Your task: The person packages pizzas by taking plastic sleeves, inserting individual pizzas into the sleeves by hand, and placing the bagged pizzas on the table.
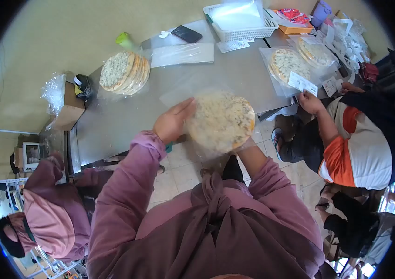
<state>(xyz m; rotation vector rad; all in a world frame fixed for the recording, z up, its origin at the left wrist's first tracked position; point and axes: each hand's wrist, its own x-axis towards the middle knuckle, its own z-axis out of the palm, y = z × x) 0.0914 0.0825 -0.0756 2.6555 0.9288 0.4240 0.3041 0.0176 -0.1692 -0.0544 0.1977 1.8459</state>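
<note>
A round pizza (223, 122) topped with pale shredded cheese is partly inside a clear plastic bag (202, 151), held in front of my body at the table's near edge. My left hand (175, 122) grips the bag and pizza at the left side, fingers pointing toward the top. From below right, my right hand (247, 145) supports the pizza; its fingers are hidden beneath it. Beyond my left hand, a stack of similar pizzas (124, 72) stands on the steel table (174, 81).
Bagged pizzas (290, 65) lie at the table's right, where a co-worker (355, 139) holds a printed label (302, 83). A white basket (246, 32), a phone (187, 34) and flat plastic bags (182, 55) lie at the back. A cardboard box (69, 109) stands left, near another person (57, 209).
</note>
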